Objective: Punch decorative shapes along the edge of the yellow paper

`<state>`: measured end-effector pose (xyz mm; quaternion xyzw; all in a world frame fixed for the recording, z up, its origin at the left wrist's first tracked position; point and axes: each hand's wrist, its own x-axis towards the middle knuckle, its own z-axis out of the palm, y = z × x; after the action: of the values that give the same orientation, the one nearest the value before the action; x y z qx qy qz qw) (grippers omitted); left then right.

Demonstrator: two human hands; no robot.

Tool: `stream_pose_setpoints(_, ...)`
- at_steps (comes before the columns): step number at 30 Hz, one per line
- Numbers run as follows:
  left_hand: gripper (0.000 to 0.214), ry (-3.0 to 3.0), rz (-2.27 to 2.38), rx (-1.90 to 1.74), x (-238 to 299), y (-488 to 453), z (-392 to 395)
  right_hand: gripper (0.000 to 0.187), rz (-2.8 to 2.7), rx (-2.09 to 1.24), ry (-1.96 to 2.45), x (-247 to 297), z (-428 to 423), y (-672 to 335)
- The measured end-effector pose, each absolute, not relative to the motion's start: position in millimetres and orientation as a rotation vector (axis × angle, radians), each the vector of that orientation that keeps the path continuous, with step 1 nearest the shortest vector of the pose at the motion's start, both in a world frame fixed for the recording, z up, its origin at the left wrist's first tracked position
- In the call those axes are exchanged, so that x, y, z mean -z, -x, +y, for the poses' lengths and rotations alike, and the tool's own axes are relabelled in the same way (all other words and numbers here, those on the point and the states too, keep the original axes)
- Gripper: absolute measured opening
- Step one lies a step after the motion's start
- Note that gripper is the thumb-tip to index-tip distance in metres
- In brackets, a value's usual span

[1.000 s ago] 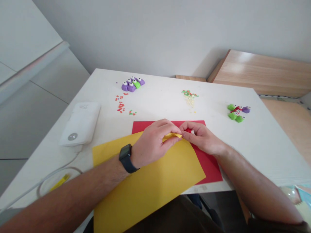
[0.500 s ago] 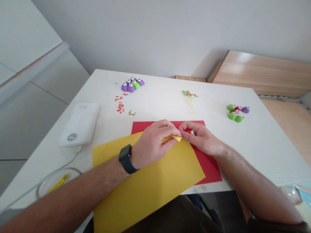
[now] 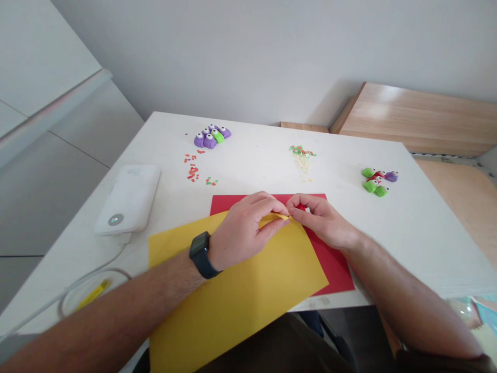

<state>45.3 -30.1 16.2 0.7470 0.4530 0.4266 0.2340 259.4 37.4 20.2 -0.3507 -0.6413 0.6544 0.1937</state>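
Observation:
My left hand (image 3: 248,223), with a dark watch on its wrist, pinches the raised far edge of a yellow paper sheet (image 3: 240,300). That edge bends up between thumb and fingers. Right against those fingertips, my right hand (image 3: 324,220) is closed around a small red craft punch (image 3: 302,207), mostly hidden by the fingers; a bit of white shows on it. Whether the paper sits inside the punch cannot be made out. Under the yellow sheet lies a red paper sheet (image 3: 336,269), seen at the far and right sides.
Purple and green punches (image 3: 209,137) stand at the back left, and green, red and purple punches (image 3: 378,181) at the right. Tiny cut paper bits (image 3: 193,172) and another little pile (image 3: 302,158) lie on the white table (image 3: 248,166). A white power bank (image 3: 130,199) with a cable is at left.
The yellow edge at my left fingertips has shifted, its small flap now tucked in near the right fingers. My right hand has barely moved. Other things stay put.

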Motion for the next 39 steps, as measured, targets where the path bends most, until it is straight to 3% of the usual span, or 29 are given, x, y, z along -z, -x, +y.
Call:
stream_pose_setpoints(17, 0.011, -1.930, 1.377, -1.043, -24.9, -46.2, -29.3, 0.024, -1.893, -1.596, 0.854, -25.1, 36.0, -258.0)
stream_pose_setpoints(23, 0.022, -1.918, 1.313, -1.034, -25.6, -46.6, -28.1, 0.024, -1.904, -1.508, 0.869, -21.6, 34.9, -255.8)
stream_pose_setpoints(39, 0.014, -1.892, 1.236, -1.051, -30.7, -49.3, -28.7, 0.023, -1.896, -1.481, 0.873, -20.7, 34.9, -253.1)
